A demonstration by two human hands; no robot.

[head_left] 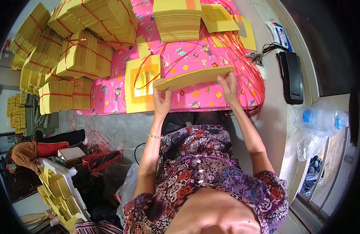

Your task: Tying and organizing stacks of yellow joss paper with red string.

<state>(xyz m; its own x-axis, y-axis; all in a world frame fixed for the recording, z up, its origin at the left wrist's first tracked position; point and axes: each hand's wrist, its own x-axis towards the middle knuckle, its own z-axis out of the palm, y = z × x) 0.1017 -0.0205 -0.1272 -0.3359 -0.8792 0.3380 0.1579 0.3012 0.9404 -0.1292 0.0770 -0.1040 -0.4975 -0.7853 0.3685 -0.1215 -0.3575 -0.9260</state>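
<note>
A thin stack of yellow paper sheets (193, 78) is held up on its edge, slightly bowed, above the pink patterned table cover (195, 99). My left hand (163, 100) grips its left end, and my right hand (228, 86) grips the right end with the thumb on the near face. Just left of the stack lies a yellow sheet with a gold foil square (144, 82), a strand of red string (139, 72) curving over it. Beyond my hands stands a tall pile of yellow paper (177, 25). The far side of the held stack is hidden.
Bundles of yellow paper tied with red string (84, 56) are piled at the left. Red strands (260, 93) hang over the table's right edge. A black case (291, 78), keys (256, 58) and a bagged water bottle (318, 119) lie right. Another person (51, 150) sits at lower left.
</note>
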